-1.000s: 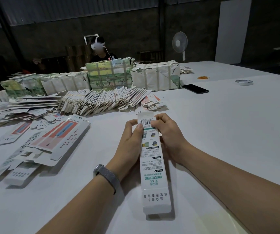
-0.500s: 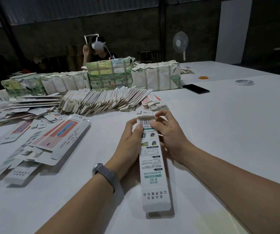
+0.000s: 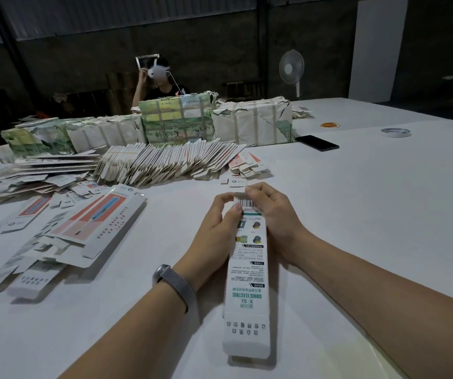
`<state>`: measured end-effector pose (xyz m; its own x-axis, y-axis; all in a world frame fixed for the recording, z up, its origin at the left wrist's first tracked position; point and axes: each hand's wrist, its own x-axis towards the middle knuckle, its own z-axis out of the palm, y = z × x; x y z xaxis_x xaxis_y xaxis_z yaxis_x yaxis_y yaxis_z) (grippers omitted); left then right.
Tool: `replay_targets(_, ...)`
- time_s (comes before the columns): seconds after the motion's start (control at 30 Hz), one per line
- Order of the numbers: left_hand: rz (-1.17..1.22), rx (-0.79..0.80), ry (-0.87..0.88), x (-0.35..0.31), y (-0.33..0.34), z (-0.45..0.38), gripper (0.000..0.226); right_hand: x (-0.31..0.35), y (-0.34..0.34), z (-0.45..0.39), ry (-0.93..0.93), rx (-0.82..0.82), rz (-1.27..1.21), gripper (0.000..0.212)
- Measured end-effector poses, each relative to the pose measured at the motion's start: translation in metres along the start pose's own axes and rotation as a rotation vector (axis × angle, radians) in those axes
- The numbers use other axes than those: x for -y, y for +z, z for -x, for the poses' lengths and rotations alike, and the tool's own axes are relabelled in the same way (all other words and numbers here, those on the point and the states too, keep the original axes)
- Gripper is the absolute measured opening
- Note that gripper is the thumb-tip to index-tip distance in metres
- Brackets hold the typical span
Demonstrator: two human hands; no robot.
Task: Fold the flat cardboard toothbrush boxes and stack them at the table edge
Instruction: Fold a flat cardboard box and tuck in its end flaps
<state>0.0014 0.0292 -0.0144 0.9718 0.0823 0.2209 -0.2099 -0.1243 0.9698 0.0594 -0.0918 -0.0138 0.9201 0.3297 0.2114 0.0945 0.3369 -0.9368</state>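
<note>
A long white toothbrush box (image 3: 248, 285) with green print lies lengthwise on the white table (image 3: 356, 214) in front of me, its near end flap still sticking out. My left hand (image 3: 217, 228) grips its far end from the left, thumb on the barcode. My right hand (image 3: 273, 212) holds the same end from the right, fingers curled over the folded top flap. A fanned row of flat unfolded boxes (image 3: 165, 164) lies beyond my hands.
Loose flat boxes with red print (image 3: 83, 228) are scattered at the left. Wrapped bundles (image 3: 252, 121) stand along the back, with a person (image 3: 157, 83) seated behind them. A black phone (image 3: 316, 142), a tape roll (image 3: 395, 132) and rubber bands (image 3: 330, 124) lie at the right.
The far end flap of the box, standing up a second ago, is now folded down under my fingers. Both hands have closed in over that end. The person behind has raised a hand.
</note>
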Motion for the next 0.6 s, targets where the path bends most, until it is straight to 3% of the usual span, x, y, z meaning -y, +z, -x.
replay_targets(0.17, -0.033, 0.019, 0.016, 0.0011, -0.0005, -0.0002, 0.013, -0.0024, 0.0002, -0.0024, 0.006, -0.004, 0.022, 0.024)
replay_targets(0.6, -0.093, 0.032, 0.053, 0.0082, -0.0020, -0.0012, 0.014, 0.0014, -0.0009, -0.0022, 0.052, -0.027, 0.068, 0.020)
